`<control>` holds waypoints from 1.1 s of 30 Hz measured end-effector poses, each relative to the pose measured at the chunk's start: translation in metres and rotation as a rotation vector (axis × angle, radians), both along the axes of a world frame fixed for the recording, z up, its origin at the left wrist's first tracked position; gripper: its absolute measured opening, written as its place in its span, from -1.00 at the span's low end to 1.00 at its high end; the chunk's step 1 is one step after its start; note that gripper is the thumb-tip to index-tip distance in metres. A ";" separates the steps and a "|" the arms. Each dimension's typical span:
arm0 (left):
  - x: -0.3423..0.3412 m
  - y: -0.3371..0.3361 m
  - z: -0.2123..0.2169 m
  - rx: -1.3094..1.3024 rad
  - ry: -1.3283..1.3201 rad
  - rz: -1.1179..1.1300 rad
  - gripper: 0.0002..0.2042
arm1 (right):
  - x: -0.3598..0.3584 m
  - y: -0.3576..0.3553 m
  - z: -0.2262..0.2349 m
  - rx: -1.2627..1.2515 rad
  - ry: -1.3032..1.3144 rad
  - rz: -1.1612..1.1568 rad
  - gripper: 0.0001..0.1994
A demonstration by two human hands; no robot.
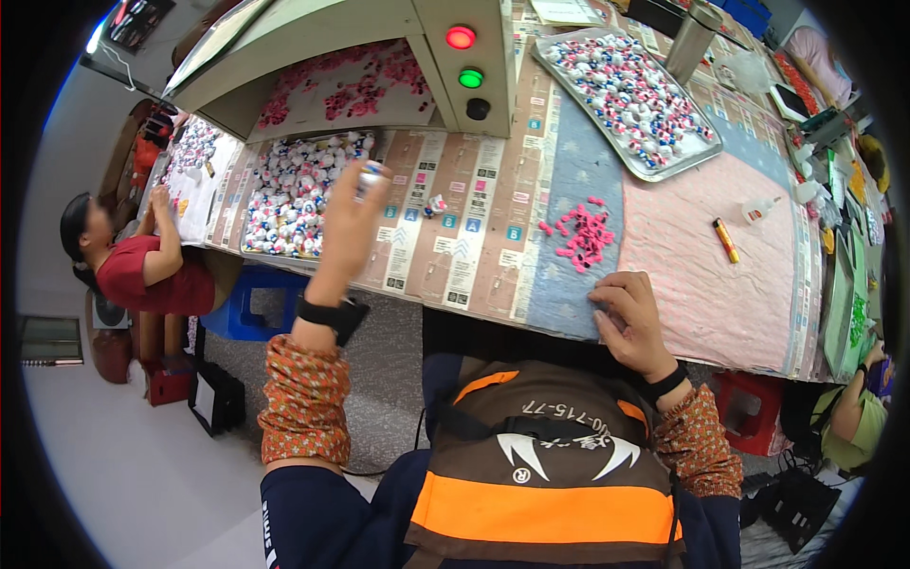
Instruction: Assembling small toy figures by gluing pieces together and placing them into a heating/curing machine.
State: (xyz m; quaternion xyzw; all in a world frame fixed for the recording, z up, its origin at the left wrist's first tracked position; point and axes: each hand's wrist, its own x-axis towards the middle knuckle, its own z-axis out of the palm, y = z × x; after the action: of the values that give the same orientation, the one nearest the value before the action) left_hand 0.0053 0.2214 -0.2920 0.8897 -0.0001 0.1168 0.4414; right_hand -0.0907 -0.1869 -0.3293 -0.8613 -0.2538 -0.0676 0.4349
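The left hand [349,228] is raised over the near right corner of the left tray [245,243], its fingers closed on a small, rounded white piece [372,176] with a dark bluish end; motion blur hides finer detail. The tray sits along the table's front edge, heaped with glossy white balls [301,194] dotted blue and pink.

The right hand [633,321] lies at the table's front edge, just beside a loose heap of pink bits [586,237], small, knobbly and matt. Its fingers are half curled and the thumb stands apart, with nothing visible between them.

Beneath the heap is a strip of soft blue cloth [574,142]; a pale pink cloth [706,303] adjoins it, carrying a slim yellow tube [726,241] and a squat, translucent bottle [758,211]. Printed card covers the table [493,266] to the left, where one loose ball [435,205] lies.

Toward the table's far edge, a shallow metal tray [654,174] with a rolled rim holds more white, blue and pink pieces, near a brushed-steel flask [694,43]. A painted, boxy machine [488,104] stands behind the left tray, with pink parts [374,95] scattered inside.
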 end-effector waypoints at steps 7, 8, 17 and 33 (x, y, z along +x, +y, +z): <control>-0.046 -0.144 -0.026 0.279 -0.004 -0.293 -0.74 | -0.001 -0.036 0.016 0.125 0.066 -0.018 -0.78; -0.050 -0.156 -0.027 0.299 -0.004 -0.297 -0.73 | 0.000 -0.047 0.023 0.123 0.063 -0.022 -0.78; -0.060 -0.212 -0.034 0.481 -0.156 -0.234 -0.73 | 0.016 -0.169 0.018 -0.456 -0.130 -0.512 -0.58; -0.048 -0.202 -0.061 0.448 -0.352 -0.014 -0.71 | 0.042 -0.180 0.017 -0.716 -0.176 -0.473 -0.50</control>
State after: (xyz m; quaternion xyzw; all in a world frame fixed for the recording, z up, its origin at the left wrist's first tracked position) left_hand -0.0430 0.0194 -0.3527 0.9310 -0.1087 0.2636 0.2279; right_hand -0.0491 -0.3674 -0.3123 -0.9832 -0.0930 -0.1461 0.0581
